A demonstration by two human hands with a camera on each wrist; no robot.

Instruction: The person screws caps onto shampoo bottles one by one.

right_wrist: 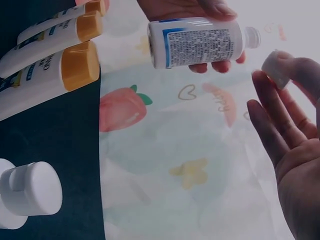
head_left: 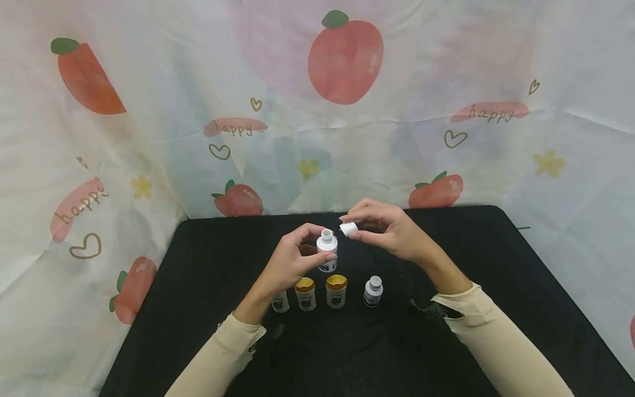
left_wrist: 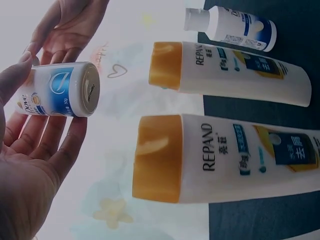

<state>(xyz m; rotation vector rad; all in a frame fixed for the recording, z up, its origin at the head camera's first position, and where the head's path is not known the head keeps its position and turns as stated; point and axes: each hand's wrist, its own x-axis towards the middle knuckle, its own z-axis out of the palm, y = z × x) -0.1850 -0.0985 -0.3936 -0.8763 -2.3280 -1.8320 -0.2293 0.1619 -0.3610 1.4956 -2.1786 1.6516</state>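
Observation:
My left hand grips a small white Dove bottle above the table, thumb on one side and fingers on the other. Its threaded neck is bare in the head view. A white cap is pinched between the thumb and fingers of my right hand, just right of the bottle's mouth and apart from it. The right wrist view shows the cap tilted beside the bottle, whose back label faces that camera. From the left wrist the bottle's base is visible.
Below the hands stand several white REPAND bottles with golden caps, the leftmost partly behind the left wrist. Another small white bottle, capped, stands to their right. All are on a black table with a fruit-patterned cloth behind it.

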